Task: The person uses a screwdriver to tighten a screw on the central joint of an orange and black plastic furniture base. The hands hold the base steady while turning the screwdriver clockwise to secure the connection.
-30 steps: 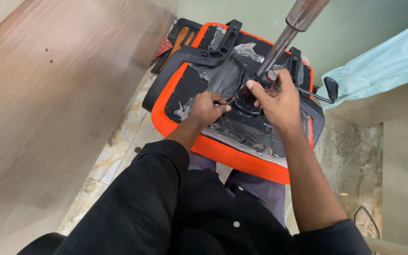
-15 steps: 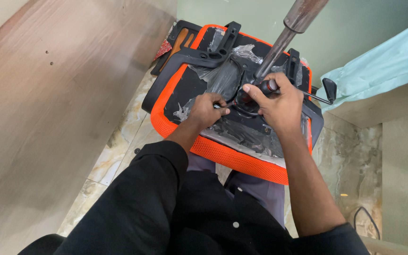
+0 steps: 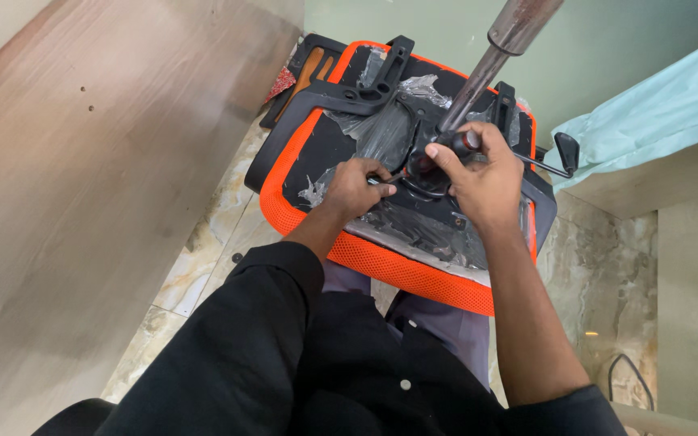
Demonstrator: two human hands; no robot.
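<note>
Head view: both my hands work at the mechanism under an upturned orange chair seat [image 3: 381,262] resting on my lap.
My right hand [image 3: 482,182] grips a black-handled tool [image 3: 464,142] beside the metal post [image 3: 486,69]; my left hand [image 3: 353,187] pinches a thin black cable [image 3: 404,157]. I judge steady, short turns best: wall left, lever [image 3: 563,155] right, little room.
</note>
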